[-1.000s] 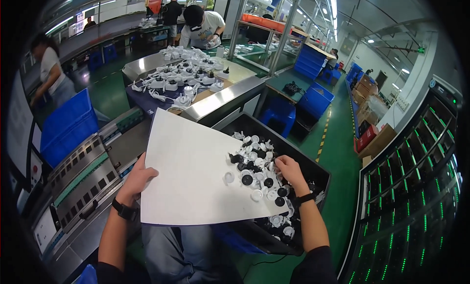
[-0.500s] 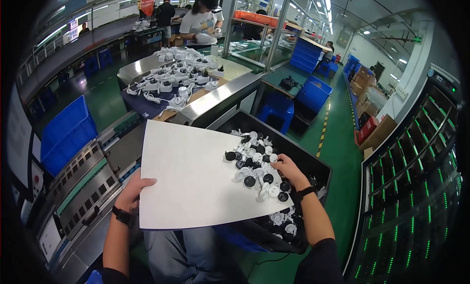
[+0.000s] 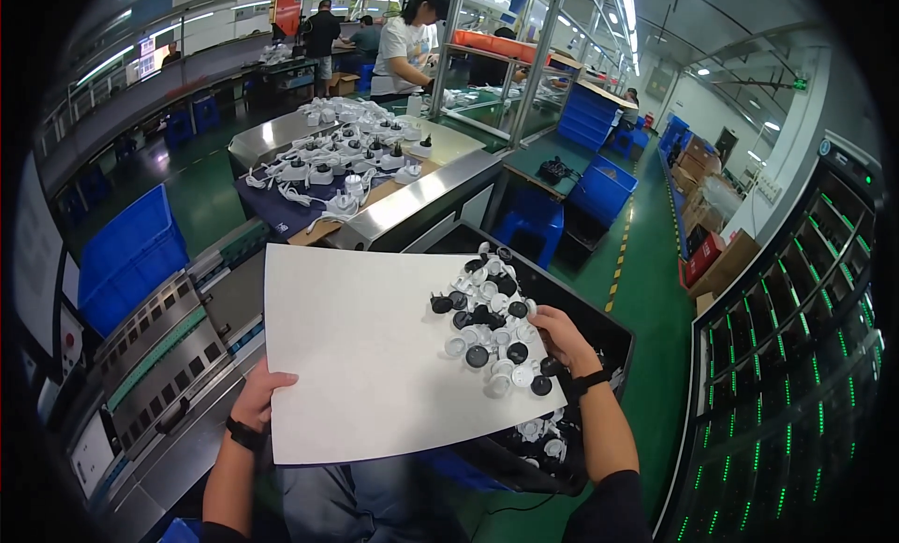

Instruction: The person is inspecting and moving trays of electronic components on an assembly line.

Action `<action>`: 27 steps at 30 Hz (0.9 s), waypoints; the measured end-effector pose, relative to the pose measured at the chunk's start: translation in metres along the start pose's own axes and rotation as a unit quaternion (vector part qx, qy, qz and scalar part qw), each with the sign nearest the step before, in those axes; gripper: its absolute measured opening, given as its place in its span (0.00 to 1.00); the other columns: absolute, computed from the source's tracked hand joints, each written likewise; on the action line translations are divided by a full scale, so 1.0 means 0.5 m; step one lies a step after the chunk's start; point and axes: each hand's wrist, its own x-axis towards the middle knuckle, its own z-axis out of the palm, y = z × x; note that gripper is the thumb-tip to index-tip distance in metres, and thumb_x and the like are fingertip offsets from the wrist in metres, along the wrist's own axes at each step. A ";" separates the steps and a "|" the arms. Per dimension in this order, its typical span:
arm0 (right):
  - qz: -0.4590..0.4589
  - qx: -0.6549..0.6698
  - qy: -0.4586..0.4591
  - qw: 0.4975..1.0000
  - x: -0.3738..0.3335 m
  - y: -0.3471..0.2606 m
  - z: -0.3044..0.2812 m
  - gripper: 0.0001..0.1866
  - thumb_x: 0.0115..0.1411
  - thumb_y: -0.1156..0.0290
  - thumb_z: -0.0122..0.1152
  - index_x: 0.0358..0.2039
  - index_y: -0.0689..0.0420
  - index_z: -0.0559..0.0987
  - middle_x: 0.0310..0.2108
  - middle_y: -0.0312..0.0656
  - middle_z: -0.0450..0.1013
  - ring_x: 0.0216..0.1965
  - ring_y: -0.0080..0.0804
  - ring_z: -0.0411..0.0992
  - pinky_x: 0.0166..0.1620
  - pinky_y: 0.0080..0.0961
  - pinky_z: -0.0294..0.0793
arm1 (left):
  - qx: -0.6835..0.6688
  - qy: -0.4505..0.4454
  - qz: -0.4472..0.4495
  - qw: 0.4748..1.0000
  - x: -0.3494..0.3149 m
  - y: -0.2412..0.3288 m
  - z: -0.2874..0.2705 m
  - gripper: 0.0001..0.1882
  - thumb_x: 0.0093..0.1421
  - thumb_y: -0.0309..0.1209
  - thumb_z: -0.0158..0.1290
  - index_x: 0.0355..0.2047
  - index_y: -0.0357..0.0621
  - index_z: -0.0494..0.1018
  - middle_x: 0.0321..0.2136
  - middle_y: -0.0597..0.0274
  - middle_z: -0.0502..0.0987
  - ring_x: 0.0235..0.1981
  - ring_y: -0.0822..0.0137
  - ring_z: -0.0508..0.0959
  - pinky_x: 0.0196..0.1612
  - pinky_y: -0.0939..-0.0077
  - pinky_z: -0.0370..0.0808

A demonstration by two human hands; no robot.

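A large white board [image 3: 365,356], slightly bowed, spans the space between my two hands. My left hand [image 3: 255,393] is closed on its left edge, thumb on top. At the opposite edge my right hand [image 3: 560,337] grips the board beside a heap of small black and white plug pieces [image 3: 492,318]; its fingertips are partly hidden among them. The pieces lie heaped along the board's right end. Beneath that end stands a black bin [image 3: 613,328], with more black and white pieces [image 3: 541,440] showing inside.
White corded adapters [image 3: 346,159] cover a metal-edged table ahead. A blue crate [image 3: 131,243] stands at left by a slotted machine [image 3: 154,342]. At right is a rack with green lights [image 3: 796,356]. A co-worker [image 3: 407,51] stands beyond the table.
The board's left side has come down a little, along with my left hand. My right hand stays at the right edge by the pieces. The co-worker ahead has turned toward the right.
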 end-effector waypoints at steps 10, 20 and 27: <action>-0.122 -0.006 -0.002 0.993 -0.058 -0.041 0.043 0.18 0.62 0.77 0.61 0.53 0.60 0.74 0.30 0.33 0.75 0.28 0.18 0.72 0.30 0.16 0.71 | -0.004 -0.009 0.019 1.000 -0.018 -0.023 -0.015 0.34 0.51 0.19 0.57 0.61 0.30 0.64 0.52 0.49 0.76 0.51 0.56 0.79 0.55 0.65 0.77; -0.303 -0.423 0.070 0.851 -0.054 -0.045 0.088 0.26 0.58 0.73 0.62 0.58 0.62 0.75 0.31 0.39 0.75 0.31 0.26 0.73 0.37 0.26 0.72 | -0.016 0.024 0.038 0.999 -0.045 -0.027 -0.007 0.31 0.53 0.19 0.56 0.60 0.30 0.66 0.52 0.49 0.77 0.50 0.58 0.80 0.54 0.67 0.78; -0.295 -0.400 0.056 0.866 -0.090 -0.045 0.070 0.26 0.59 0.69 0.62 0.59 0.59 0.75 0.31 0.38 0.73 0.33 0.31 0.72 0.38 0.25 0.71 | -0.034 -0.014 0.009 0.999 -0.022 -0.061 -0.019 0.34 0.55 0.19 0.55 0.64 0.32 0.63 0.56 0.49 0.74 0.55 0.58 0.77 0.58 0.65 0.76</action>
